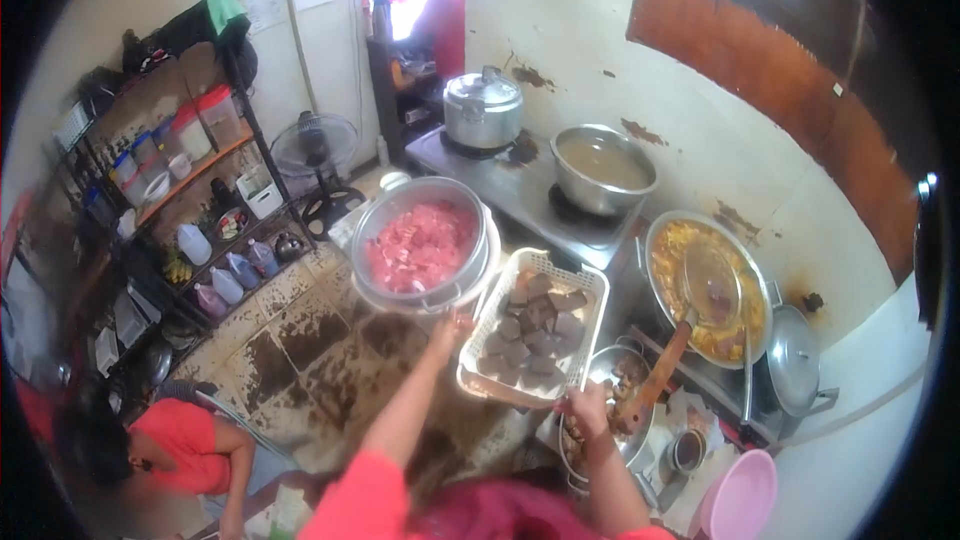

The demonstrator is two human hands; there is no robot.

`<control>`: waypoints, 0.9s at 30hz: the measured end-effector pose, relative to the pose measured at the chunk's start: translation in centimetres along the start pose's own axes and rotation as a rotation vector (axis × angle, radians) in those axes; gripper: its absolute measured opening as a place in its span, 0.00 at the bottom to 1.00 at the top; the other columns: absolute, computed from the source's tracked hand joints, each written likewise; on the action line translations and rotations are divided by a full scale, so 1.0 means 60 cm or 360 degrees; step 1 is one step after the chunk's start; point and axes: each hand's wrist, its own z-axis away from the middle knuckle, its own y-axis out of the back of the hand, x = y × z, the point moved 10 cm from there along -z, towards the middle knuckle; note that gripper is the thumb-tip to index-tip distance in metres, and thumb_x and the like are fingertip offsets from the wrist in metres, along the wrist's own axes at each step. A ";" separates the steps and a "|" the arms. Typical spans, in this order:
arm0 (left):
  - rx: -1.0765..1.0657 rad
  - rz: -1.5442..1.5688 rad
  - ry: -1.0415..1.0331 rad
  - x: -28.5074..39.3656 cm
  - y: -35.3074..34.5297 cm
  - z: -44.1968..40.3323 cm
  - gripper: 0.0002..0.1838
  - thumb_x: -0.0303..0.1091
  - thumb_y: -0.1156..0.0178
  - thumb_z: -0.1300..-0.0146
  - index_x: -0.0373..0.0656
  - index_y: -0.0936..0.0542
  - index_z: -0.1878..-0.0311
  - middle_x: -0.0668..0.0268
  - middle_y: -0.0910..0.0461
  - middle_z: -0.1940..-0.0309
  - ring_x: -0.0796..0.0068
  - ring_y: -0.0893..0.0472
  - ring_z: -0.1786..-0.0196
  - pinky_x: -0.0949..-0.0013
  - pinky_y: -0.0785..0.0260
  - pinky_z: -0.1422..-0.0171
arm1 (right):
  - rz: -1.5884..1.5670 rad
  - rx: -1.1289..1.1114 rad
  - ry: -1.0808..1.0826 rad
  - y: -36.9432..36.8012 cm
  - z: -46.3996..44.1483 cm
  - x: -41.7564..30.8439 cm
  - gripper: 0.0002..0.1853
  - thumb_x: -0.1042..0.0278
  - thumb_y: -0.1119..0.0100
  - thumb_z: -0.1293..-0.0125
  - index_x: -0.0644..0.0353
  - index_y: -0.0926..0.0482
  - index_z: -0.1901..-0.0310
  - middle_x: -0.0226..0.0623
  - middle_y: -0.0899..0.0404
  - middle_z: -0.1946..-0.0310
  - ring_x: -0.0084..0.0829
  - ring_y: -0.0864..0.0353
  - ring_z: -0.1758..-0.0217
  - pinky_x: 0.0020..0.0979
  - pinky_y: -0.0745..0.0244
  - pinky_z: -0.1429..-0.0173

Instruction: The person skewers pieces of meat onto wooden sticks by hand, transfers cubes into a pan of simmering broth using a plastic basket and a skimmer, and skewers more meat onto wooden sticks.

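Both your hands are apart: the right hand [588, 408] grips the white plastic basket [597, 310], the left hand's [453, 329] hold is unclear. Beside the raw meat [420, 245], its dark brown chunks [540, 325] need level support.

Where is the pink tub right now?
In the head camera's view, the pink tub is at the lower right, just right of the small metal cup and the person's right hand.
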 end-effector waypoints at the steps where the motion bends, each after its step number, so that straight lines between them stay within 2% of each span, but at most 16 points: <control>1: -0.0062 0.0122 0.0079 -0.010 0.001 0.007 0.16 0.40 0.47 0.36 0.39 0.22 0.52 0.55 0.25 0.51 0.70 0.24 0.53 0.68 0.29 0.57 | 0.0152 -0.0039 0.0030 -0.006 0.002 -0.019 0.10 0.72 0.52 0.41 0.70 0.25 0.73 0.37 0.24 0.84 0.29 0.21 0.80 0.29 0.28 0.79; 2: -0.0188 0.0012 0.0138 -0.026 -0.014 0.002 0.14 0.33 0.42 0.42 0.38 0.23 0.53 0.55 0.28 0.49 0.70 0.28 0.48 0.67 0.30 0.52 | 0.0297 -0.0053 0.0049 -0.003 0.005 -0.034 0.10 0.72 0.51 0.41 0.71 0.25 0.72 0.38 0.24 0.83 0.28 0.21 0.80 0.29 0.28 0.79; 4: -0.0255 -0.1049 0.0051 0.047 -0.043 0.027 0.13 0.25 0.41 0.48 0.37 0.25 0.57 0.57 0.27 0.54 0.68 0.26 0.53 0.67 0.30 0.50 | 0.0673 0.0064 0.0100 0.011 -0.009 -0.015 0.11 0.71 0.48 0.42 0.71 0.26 0.63 0.41 0.23 0.76 0.29 0.24 0.79 0.30 0.32 0.79; 6: -0.0026 -0.0801 0.0088 0.078 -0.051 0.040 0.12 0.22 0.41 0.52 0.37 0.26 0.61 0.59 0.29 0.58 0.68 0.26 0.58 0.68 0.30 0.53 | 0.0834 0.0287 0.0086 0.027 -0.021 0.004 0.11 0.71 0.48 0.42 0.72 0.27 0.63 0.39 0.24 0.76 0.30 0.25 0.77 0.32 0.32 0.76; 8: 0.0124 -0.0853 -0.0268 0.111 -0.047 0.033 0.14 0.22 0.41 0.54 0.36 0.27 0.61 0.60 0.29 0.62 0.71 0.27 0.61 0.70 0.30 0.59 | 0.0292 0.0251 0.0074 0.021 0.018 -0.042 0.10 0.72 0.49 0.41 0.69 0.27 0.61 0.35 0.25 0.79 0.26 0.28 0.79 0.30 0.32 0.74; 10: 0.0046 -0.0692 -0.0323 0.146 -0.056 0.053 0.14 0.21 0.43 0.56 0.36 0.27 0.62 0.63 0.27 0.66 0.73 0.27 0.64 0.71 0.32 0.63 | 0.0249 0.0199 0.0283 0.024 0.025 -0.045 0.09 0.73 0.50 0.41 0.67 0.27 0.60 0.33 0.26 0.79 0.24 0.29 0.80 0.30 0.32 0.75; 11: -0.0013 -0.0551 -0.0081 0.144 -0.063 0.070 0.15 0.23 0.43 0.56 0.38 0.29 0.61 0.62 0.28 0.67 0.72 0.27 0.63 0.69 0.33 0.55 | 0.0305 0.0321 0.0475 0.035 0.025 -0.050 0.08 0.74 0.49 0.46 0.72 0.25 0.73 0.48 0.25 0.83 0.37 0.22 0.82 0.34 0.28 0.76; 14: 0.0125 -0.0583 -0.0518 0.108 -0.035 0.061 0.11 0.21 0.46 0.54 0.35 0.27 0.63 0.67 0.26 0.70 0.80 0.28 0.70 0.76 0.34 0.65 | 0.0743 0.0569 0.0829 0.042 0.050 -0.063 0.07 0.73 0.47 0.45 0.71 0.26 0.72 0.46 0.27 0.79 0.35 0.23 0.80 0.35 0.28 0.75; 15: 0.0145 -0.0627 -0.0531 0.106 -0.028 0.070 0.11 0.21 0.46 0.54 0.35 0.27 0.63 0.67 0.26 0.70 0.80 0.28 0.70 0.76 0.34 0.65 | 0.0316 0.0376 0.0383 0.036 0.060 -0.056 0.07 0.73 0.47 0.43 0.70 0.26 0.71 0.45 0.28 0.78 0.35 0.24 0.81 0.35 0.29 0.75; 16: 0.0161 -0.0660 -0.0552 0.104 -0.030 0.074 0.11 0.21 0.46 0.53 0.35 0.27 0.63 0.68 0.26 0.71 0.81 0.29 0.70 0.76 0.34 0.65 | 0.0445 0.0435 0.0512 0.035 0.063 -0.061 0.07 0.73 0.47 0.41 0.71 0.26 0.71 0.44 0.28 0.77 0.34 0.25 0.83 0.34 0.30 0.77; 17: 0.0171 -0.0633 -0.0624 0.109 -0.035 0.078 0.10 0.21 0.46 0.53 0.35 0.27 0.64 0.68 0.27 0.71 0.81 0.29 0.70 0.77 0.35 0.66 | 0.0281 0.0387 0.0374 0.035 0.057 -0.038 0.07 0.73 0.47 0.41 0.70 0.26 0.70 0.44 0.28 0.76 0.34 0.25 0.81 0.34 0.30 0.75; 18: 0.0191 -0.0627 -0.0533 0.107 -0.037 0.079 0.10 0.23 0.45 0.54 0.36 0.27 0.65 0.68 0.27 0.71 0.82 0.29 0.69 0.77 0.35 0.65 | 0.0122 0.0337 0.0236 0.032 0.054 -0.022 0.07 0.73 0.47 0.41 0.70 0.26 0.68 0.45 0.27 0.75 0.35 0.24 0.79 0.34 0.29 0.73; 21: 0.0155 -0.0647 -0.0527 0.128 -0.065 0.065 0.11 0.25 0.43 0.55 0.36 0.26 0.65 0.67 0.26 0.70 0.80 0.29 0.69 0.75 0.34 0.64 | 0.0428 0.0630 0.0625 0.056 0.036 -0.036 0.06 0.74 0.48 0.42 0.69 0.25 0.66 0.45 0.27 0.73 0.37 0.24 0.74 0.35 0.29 0.66; 24: 0.0149 -0.0674 -0.0587 0.152 -0.094 0.042 0.11 0.27 0.43 0.55 0.36 0.26 0.66 0.67 0.26 0.71 0.77 0.28 0.69 0.73 0.34 0.63 | 0.0613 0.0659 0.0478 0.097 0.002 -0.021 0.07 0.75 0.48 0.42 0.68 0.25 0.64 0.45 0.26 0.71 0.39 0.24 0.68 0.36 0.31 0.61; 26: 0.0137 -0.0611 -0.0583 0.141 -0.108 0.013 0.10 0.27 0.42 0.55 0.37 0.25 0.67 0.67 0.26 0.74 0.77 0.27 0.70 0.73 0.34 0.65 | 0.0544 0.0760 0.0844 0.095 0.032 -0.086 0.05 0.76 0.47 0.43 0.69 0.27 0.73 0.37 0.30 0.79 0.28 0.32 0.74 0.31 0.37 0.68; 27: 0.0178 -0.0524 -0.0417 0.143 -0.112 0.006 0.10 0.27 0.42 0.56 0.36 0.25 0.68 0.68 0.26 0.75 0.77 0.28 0.71 0.73 0.34 0.66 | 0.0643 0.0698 0.0876 0.094 0.015 -0.068 0.07 0.76 0.48 0.43 0.68 0.24 0.63 0.46 0.27 0.71 0.39 0.25 0.68 0.37 0.32 0.62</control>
